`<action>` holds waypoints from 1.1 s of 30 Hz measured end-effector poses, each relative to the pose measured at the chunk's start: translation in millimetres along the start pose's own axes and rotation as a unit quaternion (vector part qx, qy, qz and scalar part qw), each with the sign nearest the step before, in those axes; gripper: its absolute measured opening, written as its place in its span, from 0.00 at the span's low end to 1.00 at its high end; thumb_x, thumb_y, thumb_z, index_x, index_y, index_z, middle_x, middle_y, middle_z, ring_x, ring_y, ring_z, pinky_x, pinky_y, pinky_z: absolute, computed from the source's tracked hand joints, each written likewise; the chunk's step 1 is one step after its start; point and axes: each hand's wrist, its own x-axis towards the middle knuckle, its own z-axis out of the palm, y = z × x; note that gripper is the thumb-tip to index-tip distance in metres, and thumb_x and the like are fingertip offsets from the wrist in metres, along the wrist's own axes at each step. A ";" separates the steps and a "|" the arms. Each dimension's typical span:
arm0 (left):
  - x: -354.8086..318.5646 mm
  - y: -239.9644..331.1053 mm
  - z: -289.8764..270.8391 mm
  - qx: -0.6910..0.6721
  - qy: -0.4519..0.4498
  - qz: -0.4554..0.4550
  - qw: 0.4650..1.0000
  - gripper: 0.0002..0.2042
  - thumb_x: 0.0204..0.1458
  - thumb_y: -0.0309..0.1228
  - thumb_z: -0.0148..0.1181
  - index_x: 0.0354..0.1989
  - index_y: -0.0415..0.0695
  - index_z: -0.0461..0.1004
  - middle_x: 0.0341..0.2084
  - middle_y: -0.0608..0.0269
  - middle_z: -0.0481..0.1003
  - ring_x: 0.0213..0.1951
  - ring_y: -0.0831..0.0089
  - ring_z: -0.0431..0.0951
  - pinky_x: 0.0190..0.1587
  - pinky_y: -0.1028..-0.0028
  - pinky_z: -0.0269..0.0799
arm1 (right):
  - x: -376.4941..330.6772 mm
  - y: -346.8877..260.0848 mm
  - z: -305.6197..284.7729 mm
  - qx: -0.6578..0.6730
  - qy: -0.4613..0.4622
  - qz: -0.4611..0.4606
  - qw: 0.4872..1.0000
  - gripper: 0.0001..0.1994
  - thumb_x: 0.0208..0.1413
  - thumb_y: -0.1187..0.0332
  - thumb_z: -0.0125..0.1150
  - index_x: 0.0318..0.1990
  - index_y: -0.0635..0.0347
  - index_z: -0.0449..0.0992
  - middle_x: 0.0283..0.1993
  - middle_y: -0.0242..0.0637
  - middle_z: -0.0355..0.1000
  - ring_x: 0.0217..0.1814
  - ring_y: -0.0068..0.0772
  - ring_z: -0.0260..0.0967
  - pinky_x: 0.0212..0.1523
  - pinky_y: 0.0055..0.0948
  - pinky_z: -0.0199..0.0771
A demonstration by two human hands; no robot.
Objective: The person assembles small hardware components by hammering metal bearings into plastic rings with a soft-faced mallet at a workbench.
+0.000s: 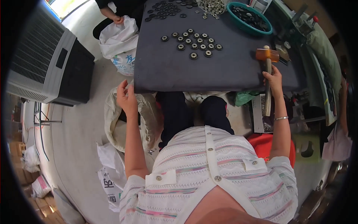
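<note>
My right hand is closed round the wooden handle of a mallet with an amber, see-through head, at the right side of the dark table. The head points away from me and the handle's end reaches past the near edge. Just off the table's near left corner, my left hand is raised with its fingers loosely bent and apart, and I see nothing in it. Several round black pieces with metal centres lie grouped on the table's middle, away from both hands.
An open white sack stands below my left hand. Further back are darker discs, small metal parts and a teal basin of black pieces. Another person's hand grips a white bag. A large grey air cooler stands left.
</note>
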 end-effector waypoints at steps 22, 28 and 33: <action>103.8 30.9 176.0 0.169 -0.067 0.186 0.966 0.13 0.52 0.31 0.56 0.44 0.40 0.73 0.41 0.54 0.74 0.44 0.57 0.74 0.46 0.64 0.69 | 138.0 -68.5 27.7 -0.430 0.068 -0.265 0.861 0.12 0.50 0.66 0.58 0.40 0.62 0.76 0.37 0.47 0.72 0.42 0.50 0.70 0.44 0.42 0.70; 99.5 31.8 176.7 0.171 -0.062 0.221 0.958 0.11 0.51 0.28 0.57 0.42 0.40 0.73 0.40 0.55 0.74 0.43 0.57 0.74 0.46 0.65 0.69 | 224.4 -81.0 85.3 -0.396 -0.005 -0.197 0.897 0.16 0.48 0.70 0.59 0.47 0.57 0.76 0.43 0.47 0.75 0.47 0.46 0.72 0.49 0.35 0.69; 99.8 32.1 180.7 0.177 -0.082 0.217 0.956 0.12 0.48 0.26 0.59 0.42 0.40 0.73 0.41 0.55 0.74 0.44 0.57 0.73 0.46 0.64 0.69 | 270.2 -74.6 113.4 -0.523 -0.135 -0.193 0.819 0.21 0.51 0.68 0.56 0.55 0.43 0.72 0.55 0.48 0.67 0.58 0.51 0.64 0.58 0.41 0.65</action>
